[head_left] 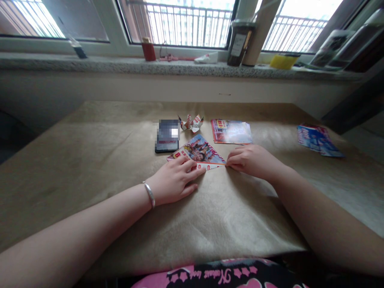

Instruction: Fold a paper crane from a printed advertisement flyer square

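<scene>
A colourful printed paper folded into a triangle (199, 151) lies on the tan table cover (90, 160). My left hand (175, 180), with a silver bangle on the wrist, lies flat with its fingers stretched out, pressing the paper's lower left edge. My right hand (250, 160) has its fingers curled and pinched together on the paper's right corner. A small folded paper figure (192, 122) sits just behind the paper.
A dark phone (167, 136) lies left of the folded paper. A stack of printed sheets (231, 131) is behind my right hand, and more sheets (318, 139) lie at the far right. The window sill (120, 64) holds a red cup (148, 50), jars and a yellow item.
</scene>
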Tool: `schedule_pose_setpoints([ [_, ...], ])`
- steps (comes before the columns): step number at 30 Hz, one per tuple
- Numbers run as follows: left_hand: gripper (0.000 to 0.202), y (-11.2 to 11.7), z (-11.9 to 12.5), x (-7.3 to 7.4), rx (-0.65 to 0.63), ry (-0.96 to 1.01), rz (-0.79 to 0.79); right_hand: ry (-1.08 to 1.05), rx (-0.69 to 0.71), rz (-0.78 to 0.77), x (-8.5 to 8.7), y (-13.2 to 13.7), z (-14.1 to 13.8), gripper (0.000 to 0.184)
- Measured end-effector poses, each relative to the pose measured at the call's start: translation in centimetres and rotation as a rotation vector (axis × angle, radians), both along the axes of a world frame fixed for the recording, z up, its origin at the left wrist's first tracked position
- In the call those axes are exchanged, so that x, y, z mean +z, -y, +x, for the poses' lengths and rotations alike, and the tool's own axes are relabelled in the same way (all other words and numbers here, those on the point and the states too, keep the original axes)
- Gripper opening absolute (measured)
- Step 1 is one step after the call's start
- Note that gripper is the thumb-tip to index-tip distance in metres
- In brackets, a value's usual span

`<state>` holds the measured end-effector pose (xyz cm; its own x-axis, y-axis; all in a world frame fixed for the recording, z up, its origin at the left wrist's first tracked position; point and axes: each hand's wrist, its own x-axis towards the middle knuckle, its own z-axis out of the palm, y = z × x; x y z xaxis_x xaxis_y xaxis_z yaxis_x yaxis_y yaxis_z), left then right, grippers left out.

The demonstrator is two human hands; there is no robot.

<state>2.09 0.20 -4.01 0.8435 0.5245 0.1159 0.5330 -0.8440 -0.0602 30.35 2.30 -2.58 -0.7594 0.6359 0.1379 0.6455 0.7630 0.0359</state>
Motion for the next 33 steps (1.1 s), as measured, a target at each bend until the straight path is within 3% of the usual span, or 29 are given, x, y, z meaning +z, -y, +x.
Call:
schedule_pose_setpoints([
  [15,0.047,-0.1,-0.1,-0.1,-0.005,0.017,0.005,0.065,0.036,0.040,0.8,0.0,0.4,0.021],
  [23,0.047,0.0,0.0,0.0,-0.002,0.008,0.002,-0.046,-0.159,0.050,-0.4,0.2,0.0,0.014],
  [28,0.047,-0.1,0.0,0.1,-0.001,0.012,-0.001,-0.149,-0.050,0.070,-0.8,0.3,-1.0,0.018],
  [33,0.047,0.0,-0.2,0.2,-0.004,0.037,-0.003,-0.062,0.005,0.187,-0.2,0.8,-1.9,0.021],
])
